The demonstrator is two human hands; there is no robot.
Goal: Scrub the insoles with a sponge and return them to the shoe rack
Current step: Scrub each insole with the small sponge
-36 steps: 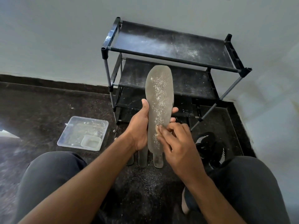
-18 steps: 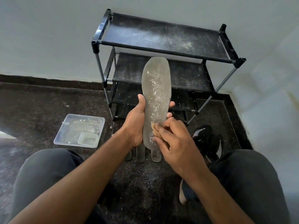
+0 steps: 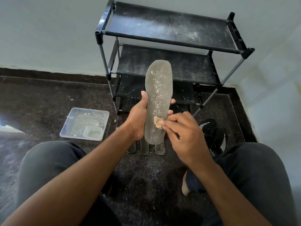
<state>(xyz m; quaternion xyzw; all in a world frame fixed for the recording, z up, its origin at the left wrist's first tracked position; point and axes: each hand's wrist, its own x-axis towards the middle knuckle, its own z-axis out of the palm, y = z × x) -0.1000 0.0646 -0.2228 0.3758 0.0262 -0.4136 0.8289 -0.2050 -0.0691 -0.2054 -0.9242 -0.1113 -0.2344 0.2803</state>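
Observation:
A long grey insole (image 3: 158,88) stands upright in front of me, speckled with white powder down its middle. My left hand (image 3: 138,118) grips its lower half from the left, fingertips showing at the right edge. My right hand (image 3: 184,134) pinches a small tan sponge (image 3: 157,122) and presses it against the insole's lower part. Three more grey insoles (image 3: 160,149) lie on the floor below, mostly hidden by the held one. The black shoe rack (image 3: 171,39) stands behind, its shelves dusted white.
A clear plastic tray (image 3: 84,123) with a small tub in it sits on the dark floor at the left. Black sneakers with white stripes (image 3: 213,136) lie at the right by my knee. White walls form a corner behind the rack. Powder is scattered on the floor.
My right hand with the sponge has slid a little up and to the right on the insole's lower part. The left hand keeps its grip.

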